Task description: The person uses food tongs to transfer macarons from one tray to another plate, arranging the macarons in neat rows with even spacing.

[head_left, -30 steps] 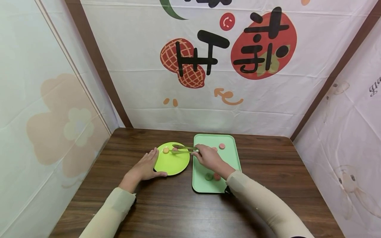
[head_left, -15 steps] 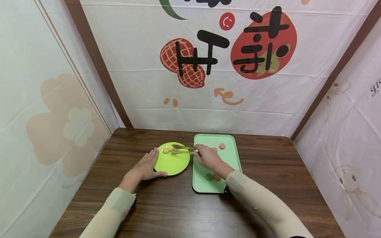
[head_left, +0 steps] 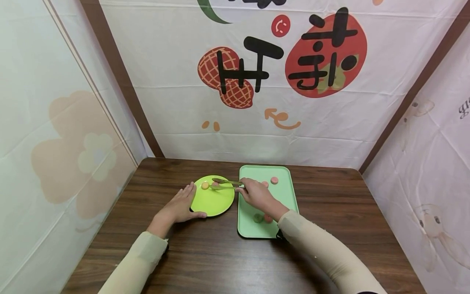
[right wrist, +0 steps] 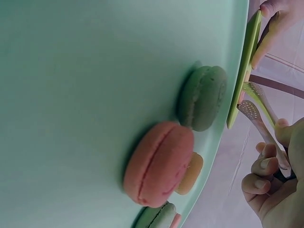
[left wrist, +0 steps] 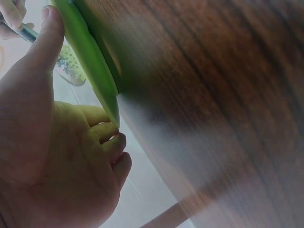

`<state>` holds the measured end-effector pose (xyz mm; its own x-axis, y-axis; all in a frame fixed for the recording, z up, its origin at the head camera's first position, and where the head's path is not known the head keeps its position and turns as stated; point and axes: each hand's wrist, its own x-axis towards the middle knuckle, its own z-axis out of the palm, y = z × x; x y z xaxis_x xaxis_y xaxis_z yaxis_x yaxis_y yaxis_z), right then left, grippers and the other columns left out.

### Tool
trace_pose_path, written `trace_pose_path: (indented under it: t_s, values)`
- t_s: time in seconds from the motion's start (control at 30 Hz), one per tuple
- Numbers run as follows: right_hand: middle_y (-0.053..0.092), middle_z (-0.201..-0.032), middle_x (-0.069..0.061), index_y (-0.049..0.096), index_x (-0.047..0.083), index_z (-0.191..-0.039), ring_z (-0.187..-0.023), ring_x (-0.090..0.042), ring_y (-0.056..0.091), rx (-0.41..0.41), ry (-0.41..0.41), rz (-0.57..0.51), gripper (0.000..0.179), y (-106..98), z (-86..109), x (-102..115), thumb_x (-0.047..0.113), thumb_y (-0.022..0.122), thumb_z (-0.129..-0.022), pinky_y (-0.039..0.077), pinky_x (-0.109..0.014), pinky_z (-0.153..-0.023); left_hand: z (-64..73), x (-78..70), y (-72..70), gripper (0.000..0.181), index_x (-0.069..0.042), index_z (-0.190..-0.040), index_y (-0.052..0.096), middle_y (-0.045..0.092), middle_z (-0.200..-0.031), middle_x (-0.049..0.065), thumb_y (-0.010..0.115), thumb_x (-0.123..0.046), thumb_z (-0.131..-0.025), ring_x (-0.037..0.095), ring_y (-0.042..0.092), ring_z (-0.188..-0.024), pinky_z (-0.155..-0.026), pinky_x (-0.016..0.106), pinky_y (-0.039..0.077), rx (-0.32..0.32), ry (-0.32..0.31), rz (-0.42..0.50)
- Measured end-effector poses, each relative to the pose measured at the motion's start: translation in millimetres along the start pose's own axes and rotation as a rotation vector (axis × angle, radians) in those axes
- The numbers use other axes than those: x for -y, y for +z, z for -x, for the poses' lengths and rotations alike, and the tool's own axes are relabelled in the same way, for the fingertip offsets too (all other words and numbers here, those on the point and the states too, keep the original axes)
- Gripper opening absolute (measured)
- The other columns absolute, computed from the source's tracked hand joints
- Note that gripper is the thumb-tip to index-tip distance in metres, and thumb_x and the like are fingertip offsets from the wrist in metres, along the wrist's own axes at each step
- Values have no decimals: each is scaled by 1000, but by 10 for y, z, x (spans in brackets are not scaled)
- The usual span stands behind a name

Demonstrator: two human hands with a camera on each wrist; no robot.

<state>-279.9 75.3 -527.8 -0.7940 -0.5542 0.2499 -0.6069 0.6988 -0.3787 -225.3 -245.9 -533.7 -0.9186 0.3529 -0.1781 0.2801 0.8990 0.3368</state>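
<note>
My right hand [head_left: 258, 194] grips a pair of tongs [head_left: 229, 187] and reaches left across the mint-green tray. Perforated tips of the tongs stand apart over the lime-green plate [head_left: 213, 204], with a pink macaron [head_left: 216, 184] between them. A yellow macaron [head_left: 205, 185] lies on the plate just left of the tips. At the plate's left side, my left hand [head_left: 180, 205] rests against the rim, fingers extended along it and thumb spread toward the near edge. In the left wrist view, the thumb [left wrist: 50, 35] lies along the rim.
The mint-green tray [head_left: 247, 232] stands right of the plate. Toward its back lie pink macarons [head_left: 274, 180]; nearer its front are a green macaron [right wrist: 204, 98], a reddish-pink macaron [right wrist: 159, 164] and an orange one [right wrist: 191, 175]. A wooden table [head_left: 205, 257] carries everything; a printed cloth [head_left: 176, 114] hangs behind.
</note>
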Motion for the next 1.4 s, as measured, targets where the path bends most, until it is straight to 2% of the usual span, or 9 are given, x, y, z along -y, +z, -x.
trace_pose_path:
  t_s: [0.2,0.87,1.17,1.4]
  values:
    - [70,-92,-3,71,4,-114,-75,-15,64,-10,-9,0,27,0,1,2,30,69,-108,54,-31,-61,6,-3,3,129,15,-165,13,10,-174,34,73,-72,-91,46,14,-163,-133,58,15,-6,4,4]
    - [74,-100,-7,71,1,-122,-82,-20,70,-27,-3,-6,34,0,41,18,32,68,-109,58,-34,-65,11,-2,4,129,14,-166,12,9,-175,33,73,-72,-91,46,13,-163,-134,58,15,-5,0,9]
    - [71,-93,0,72,4,-120,-74,-9,64,-60,17,-53,29,-133,113,-13,29,70,-107,56,-29,-65,14,-15,11,129,15,-165,11,8,-175,34,72,-72,-91,47,13,-163,-134,58,14,3,-7,17]
    - [67,-88,2,72,5,-121,-66,-8,56,-75,76,-124,28,-263,212,-79,30,69,-108,49,-28,-56,6,-9,8,130,14,-166,11,8,-175,33,73,-73,-91,46,12,-163,-133,58,14,0,-9,22]
